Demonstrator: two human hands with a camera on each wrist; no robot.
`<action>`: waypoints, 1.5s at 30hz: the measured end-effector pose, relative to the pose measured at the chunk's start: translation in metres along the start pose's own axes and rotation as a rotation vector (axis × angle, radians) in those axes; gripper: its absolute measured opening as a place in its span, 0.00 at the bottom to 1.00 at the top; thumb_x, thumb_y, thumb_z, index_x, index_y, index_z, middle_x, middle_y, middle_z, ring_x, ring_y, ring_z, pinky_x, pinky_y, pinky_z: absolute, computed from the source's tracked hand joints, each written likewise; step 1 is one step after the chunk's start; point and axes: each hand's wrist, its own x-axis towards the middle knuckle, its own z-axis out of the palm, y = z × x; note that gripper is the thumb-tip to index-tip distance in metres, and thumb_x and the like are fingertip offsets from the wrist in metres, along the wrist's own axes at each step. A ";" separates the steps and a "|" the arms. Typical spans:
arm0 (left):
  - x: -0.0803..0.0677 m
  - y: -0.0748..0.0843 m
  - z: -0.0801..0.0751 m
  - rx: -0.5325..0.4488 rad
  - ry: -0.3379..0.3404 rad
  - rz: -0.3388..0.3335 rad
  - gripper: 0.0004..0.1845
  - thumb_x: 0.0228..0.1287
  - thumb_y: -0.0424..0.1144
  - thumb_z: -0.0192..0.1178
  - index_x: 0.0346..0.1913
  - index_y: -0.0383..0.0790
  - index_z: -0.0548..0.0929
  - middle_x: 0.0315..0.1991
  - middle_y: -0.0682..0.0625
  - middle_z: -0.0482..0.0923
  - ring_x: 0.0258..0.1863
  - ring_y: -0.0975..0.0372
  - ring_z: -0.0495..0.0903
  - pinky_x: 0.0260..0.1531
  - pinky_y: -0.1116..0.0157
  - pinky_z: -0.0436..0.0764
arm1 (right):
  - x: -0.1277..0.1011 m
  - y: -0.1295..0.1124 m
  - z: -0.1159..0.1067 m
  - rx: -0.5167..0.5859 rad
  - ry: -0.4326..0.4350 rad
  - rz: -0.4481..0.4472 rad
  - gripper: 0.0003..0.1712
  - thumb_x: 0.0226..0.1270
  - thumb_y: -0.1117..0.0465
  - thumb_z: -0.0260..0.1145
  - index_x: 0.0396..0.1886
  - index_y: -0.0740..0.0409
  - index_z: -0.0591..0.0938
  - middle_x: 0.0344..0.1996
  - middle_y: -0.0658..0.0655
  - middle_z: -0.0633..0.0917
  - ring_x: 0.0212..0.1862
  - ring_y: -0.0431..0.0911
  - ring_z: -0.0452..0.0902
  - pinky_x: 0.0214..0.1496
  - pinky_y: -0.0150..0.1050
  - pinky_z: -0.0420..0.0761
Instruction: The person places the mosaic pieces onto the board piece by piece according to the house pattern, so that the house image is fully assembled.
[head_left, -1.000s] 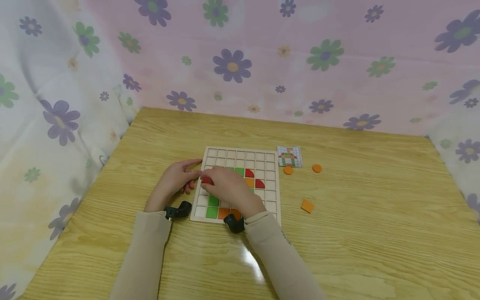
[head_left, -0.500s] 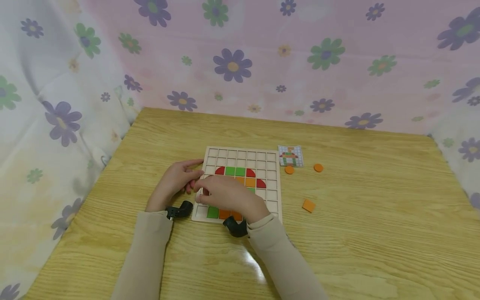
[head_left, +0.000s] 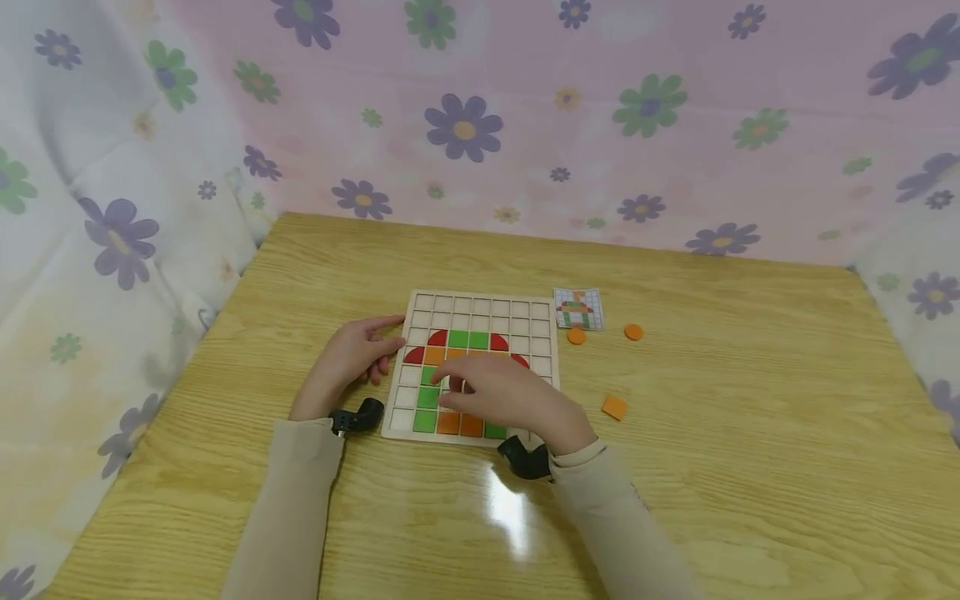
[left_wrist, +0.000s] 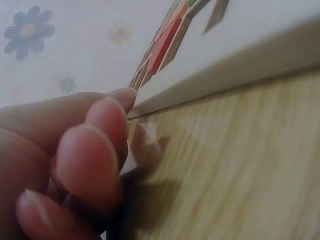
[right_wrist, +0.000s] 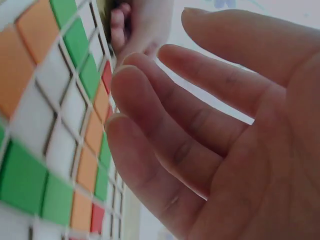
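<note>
Wood surface [head_left: 750, 467], floral cloth behind. Your left hand [head_left: 347, 360] rests fingertips on the board [head_left: 546, 350]'s left edge; your right hand [head_left: 504, 396] hovers spread and empty over its near rows, loose orange square [head_left: 614, 407] rightward.

Pale grid board [head_left: 480, 307] with red, green, orange tiles, purple-flowered pink cloth [head_left: 525, 125]

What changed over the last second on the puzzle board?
The right hand let go of the red piece, which now sits in the board at the left end of the second coloured row. That hand then drew back toward the near right, open and empty above the tiles. The left hand stayed at the board's left edge. The card and loose orange pieces did not move.
</note>
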 end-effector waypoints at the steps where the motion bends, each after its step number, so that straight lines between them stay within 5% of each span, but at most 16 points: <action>1: 0.000 0.000 0.000 0.000 0.002 -0.004 0.24 0.63 0.48 0.58 0.63 0.56 0.71 0.18 0.45 0.75 0.12 0.61 0.70 0.16 0.62 0.77 | -0.003 0.003 -0.002 0.011 0.002 0.009 0.17 0.67 0.50 0.56 0.52 0.47 0.78 0.33 0.40 0.79 0.34 0.35 0.74 0.38 0.33 0.75; 14: 0.003 -0.002 0.004 0.004 0.004 -0.023 0.24 0.62 0.48 0.58 0.62 0.57 0.71 0.18 0.44 0.75 0.12 0.61 0.70 0.17 0.61 0.78 | -0.059 0.065 -0.029 0.021 0.096 0.188 0.16 0.67 0.50 0.57 0.51 0.49 0.78 0.35 0.45 0.80 0.36 0.39 0.73 0.39 0.36 0.74; 24: 0.002 -0.003 0.002 -0.001 0.014 -0.037 0.25 0.62 0.50 0.58 0.63 0.58 0.70 0.19 0.45 0.74 0.12 0.60 0.70 0.17 0.61 0.78 | -0.096 0.104 -0.053 0.048 0.060 0.287 0.20 0.67 0.48 0.56 0.54 0.50 0.76 0.37 0.47 0.80 0.39 0.41 0.74 0.42 0.39 0.74; 45: 0.001 -0.001 0.000 -0.001 0.015 -0.034 0.25 0.61 0.51 0.59 0.63 0.60 0.70 0.18 0.45 0.74 0.11 0.60 0.70 0.16 0.61 0.77 | -0.104 0.141 -0.050 0.060 -0.031 0.374 0.13 0.58 0.51 0.66 0.37 0.53 0.77 0.31 0.49 0.78 0.34 0.43 0.70 0.37 0.37 0.70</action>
